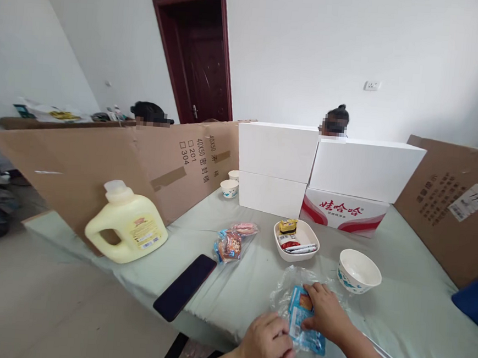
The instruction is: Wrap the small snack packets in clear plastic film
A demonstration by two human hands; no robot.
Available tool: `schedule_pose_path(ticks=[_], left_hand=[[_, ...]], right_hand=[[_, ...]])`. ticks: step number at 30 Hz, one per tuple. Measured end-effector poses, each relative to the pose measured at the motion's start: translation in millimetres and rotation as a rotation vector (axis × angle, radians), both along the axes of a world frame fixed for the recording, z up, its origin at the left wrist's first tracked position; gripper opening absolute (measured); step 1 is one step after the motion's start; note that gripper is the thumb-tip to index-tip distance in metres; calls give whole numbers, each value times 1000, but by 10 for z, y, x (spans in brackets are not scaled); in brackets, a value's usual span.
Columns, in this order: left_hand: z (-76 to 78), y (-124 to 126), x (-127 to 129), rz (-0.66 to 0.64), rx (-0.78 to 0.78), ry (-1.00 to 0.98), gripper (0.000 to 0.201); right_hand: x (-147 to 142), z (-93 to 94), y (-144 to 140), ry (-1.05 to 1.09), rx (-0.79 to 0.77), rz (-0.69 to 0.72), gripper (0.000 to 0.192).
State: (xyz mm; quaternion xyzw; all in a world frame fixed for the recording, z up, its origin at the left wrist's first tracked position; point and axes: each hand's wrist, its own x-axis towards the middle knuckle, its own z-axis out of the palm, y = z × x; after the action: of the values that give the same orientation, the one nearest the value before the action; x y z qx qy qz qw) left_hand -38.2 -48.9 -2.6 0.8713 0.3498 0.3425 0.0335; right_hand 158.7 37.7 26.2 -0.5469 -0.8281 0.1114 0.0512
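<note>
While I watch through the head camera, both of my hands sit at the near edge of the desk (398,302), which is covered in a pale green cloth. My right hand (328,313) lies flat-fingered on a blue snack packet (304,319), fingertips pressing its upper end, the grip loosely curled rather than closed around it. My left hand (267,347) has its grip pinched shut on the packet's lower left edge, thumb and fingers meeting on the wrapper. The packet lies partly on a crumpled clear plastic bag (286,285), directly between the two hands.

Just beyond the right hand stands a white paper bowl (359,271), apart from it. Further back is a white dish (296,240) holding small sachets, and left of that a clear bag of snacks (230,242). A dark phone (184,287) lies near the desk's left edge, with a yellow detergent jug (128,225) behind it. White boxes (326,169) and cardboard sheets (111,163) wall the far side.
</note>
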Motion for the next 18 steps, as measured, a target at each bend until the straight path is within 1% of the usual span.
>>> schedule_pose_path(ticks=[2, 3, 4, 5, 6, 8, 10, 11, 13, 15, 16, 18], left_hand=[[154, 69, 54, 8, -34, -125, 20], [180, 126, 90, 22, -59, -184, 27], [165, 192, 127, 50, -88, -232, 32], [109, 261, 161, 91, -118, -258, 38], [20, 327, 190, 134, -144, -255, 43], [-201, 424, 225, 196, -174, -176, 51], [-391, 456, 234, 219, -188, -82, 52], [-451, 450, 232, 223, -197, -47, 50], [-497, 419, 221, 234, -219, -8, 46], [-484, 391, 212, 243, -234, 11, 44], [-476, 384, 208, 244, -235, 18, 44], [-488, 389, 205, 246, -222, 26, 45]], right_hand=[[-53, 48, -44, -26, 69, 34, 59], [-75, 67, -77, -33, 107, 56, 50], [-88, 80, -119, -36, 142, 78, 41], [-90, 84, -168, -36, 171, 98, 34], [-79, 78, -222, -31, 191, 113, 30], [-19, 43, -339, -6, 190, 128, 35], [71, -11, -449, 28, 163, 129, 43], [115, -39, -496, 44, 163, 136, 44], [181, -91, -567, 66, 197, 171, 42], [217, -142, -610, 74, 221, 215, 36], [231, -168, -622, 70, 203, 217, 33], [275, -214, -625, 59, 111, 177, 27]])
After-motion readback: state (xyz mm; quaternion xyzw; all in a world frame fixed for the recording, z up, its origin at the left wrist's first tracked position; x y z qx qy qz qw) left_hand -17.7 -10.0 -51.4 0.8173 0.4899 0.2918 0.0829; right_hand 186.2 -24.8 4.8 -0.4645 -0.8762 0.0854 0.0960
